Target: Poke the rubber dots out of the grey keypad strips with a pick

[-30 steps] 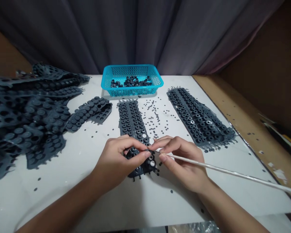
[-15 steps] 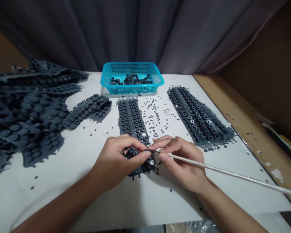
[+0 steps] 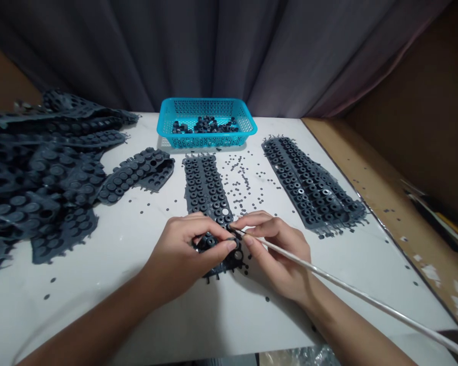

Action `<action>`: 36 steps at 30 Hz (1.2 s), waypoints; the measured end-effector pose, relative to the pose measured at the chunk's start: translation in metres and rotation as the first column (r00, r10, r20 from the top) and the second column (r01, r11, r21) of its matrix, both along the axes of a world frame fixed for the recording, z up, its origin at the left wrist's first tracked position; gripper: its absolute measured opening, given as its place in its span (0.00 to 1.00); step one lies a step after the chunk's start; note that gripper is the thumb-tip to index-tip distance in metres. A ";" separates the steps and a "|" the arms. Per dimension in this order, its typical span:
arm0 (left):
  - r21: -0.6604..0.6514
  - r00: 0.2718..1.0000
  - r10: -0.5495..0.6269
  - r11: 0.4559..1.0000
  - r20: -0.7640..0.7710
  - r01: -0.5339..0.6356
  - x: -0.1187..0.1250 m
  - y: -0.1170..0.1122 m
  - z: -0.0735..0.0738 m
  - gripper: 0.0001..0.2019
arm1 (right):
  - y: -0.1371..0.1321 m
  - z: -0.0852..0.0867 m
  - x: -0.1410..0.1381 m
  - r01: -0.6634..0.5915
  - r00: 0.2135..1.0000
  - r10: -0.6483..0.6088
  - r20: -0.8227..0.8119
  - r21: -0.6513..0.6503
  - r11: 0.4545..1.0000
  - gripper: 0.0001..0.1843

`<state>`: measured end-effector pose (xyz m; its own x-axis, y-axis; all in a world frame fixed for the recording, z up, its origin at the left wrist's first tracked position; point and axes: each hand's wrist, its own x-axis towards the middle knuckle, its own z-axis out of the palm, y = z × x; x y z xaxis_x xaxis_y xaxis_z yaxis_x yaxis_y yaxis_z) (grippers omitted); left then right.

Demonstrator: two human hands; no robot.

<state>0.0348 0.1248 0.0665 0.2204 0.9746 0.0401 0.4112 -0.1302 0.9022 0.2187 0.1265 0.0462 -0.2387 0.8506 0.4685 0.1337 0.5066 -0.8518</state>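
Observation:
A dark grey rubber sheet with rows of ring-shaped studs lies in the middle of the table, its near end raised between my hands. My left hand is closed on that near end, thumb and index finger pinching at a stud. My right hand pinches a long thin white rod close to its dark tip, which meets the sheet beside my left fingertips. Whether the tip is inside a stud is too small to tell. Just below the pinch, a pale round spot shows in one stud.
A blue plastic basket holding small dark pieces stands at the back. Another studded sheet lies on the right, and a heap of such sheets on the left. Small dark discs are scattered across the white table.
My right hand has shifted slightly left and the rod has swung, its far end now lower. The left hand keeps its pinch on the sheet.

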 end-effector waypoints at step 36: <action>-0.184 0.994 0.033 0.983 0.102 -0.014 -0.004 -0.001 0.002 0.07 | 0.007 -0.009 0.006 -0.136 0.925 0.063 -0.375 -0.172 0.976 0.03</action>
